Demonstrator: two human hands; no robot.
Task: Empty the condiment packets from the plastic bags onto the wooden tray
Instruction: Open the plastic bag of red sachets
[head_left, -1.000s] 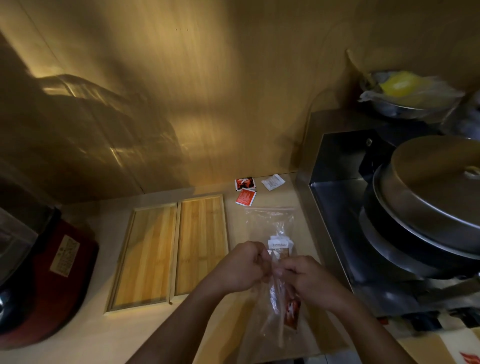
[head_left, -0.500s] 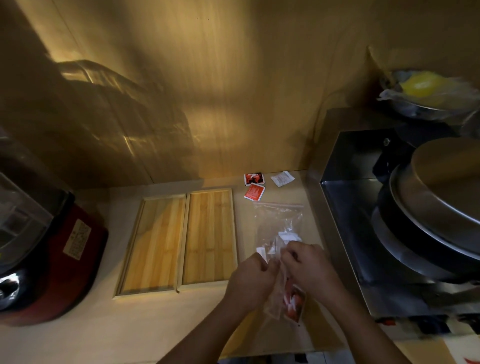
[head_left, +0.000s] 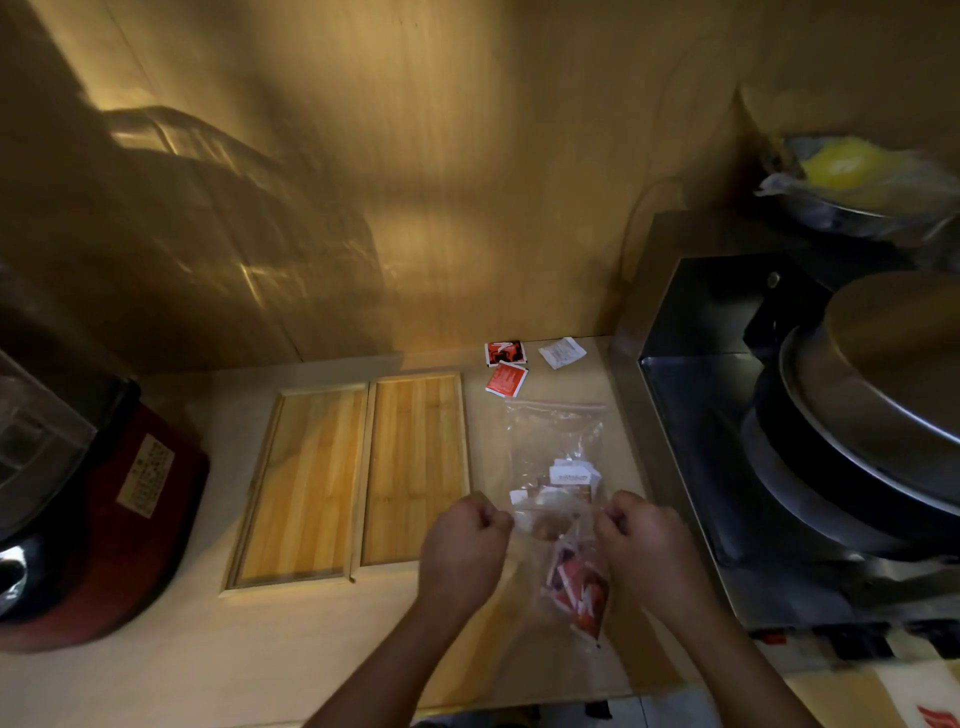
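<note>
Both hands are curled into loose fists over the pale counter (head_left: 156, 670): the left hand (head_left: 464, 550) and the right hand (head_left: 643, 546) each pinch one side of the mouth of a clear plastic bag (head_left: 574, 582), held apart so the opening stretches between them. Red-and-white condiment packets (head_left: 577, 590) are bunched in the part of this bag that hangs below and between the hands. Just beyond the knuckles a second clear bag (head_left: 556, 441) lies flat on the counter, with a few white and brownish packets (head_left: 569, 475) showing at its near end, close to the fingers. Past that bag, toward the wall, two red loose packets (head_left: 505, 366) and one white packet (head_left: 561, 353) lie on the counter. Left of the left hand sits the wooden tray (head_left: 358, 480), two long compartments side by side, both showing bare wood. Farther left stands a dark red appliance (head_left: 104, 519). Right of the right hand is a steel stove (head_left: 691, 415) carrying a dark pan under a metal lid (head_left: 883, 358), and beyond it a metal bowl (head_left: 852, 213) holds something yellow under plastic.
</note>
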